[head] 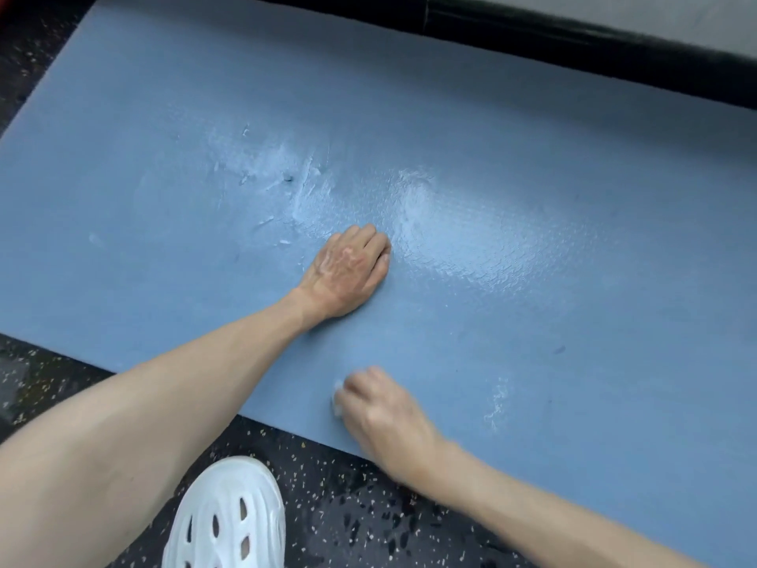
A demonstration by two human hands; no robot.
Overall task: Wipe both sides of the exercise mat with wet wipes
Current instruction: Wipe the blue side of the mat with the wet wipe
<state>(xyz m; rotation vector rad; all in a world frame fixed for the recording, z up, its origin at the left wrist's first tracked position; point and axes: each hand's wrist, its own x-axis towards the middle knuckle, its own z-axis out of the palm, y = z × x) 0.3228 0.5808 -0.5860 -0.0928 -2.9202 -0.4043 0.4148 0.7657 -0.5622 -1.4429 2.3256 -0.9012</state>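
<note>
A blue exercise mat [532, 321] lies flat on a dark speckled floor and fills most of the view. Its middle carries a wet, shiny patch and some whitish smears. My left hand [348, 272] rests knuckles-up on the mat's middle with its fingers curled under; nothing shows in it. Near the mat's front edge my right hand [385, 416] grips a small crumpled white wet wipe [338, 399] and presses it onto the mat. Only a bit of the wipe shows past the fingers, and the hand is blurred.
My white perforated clog [225, 522] stands on the speckled floor [368, 506] just in front of the mat's edge. A black baseboard [573, 47] and a pale wall run along the mat's far side. My bare left leg fills the lower left.
</note>
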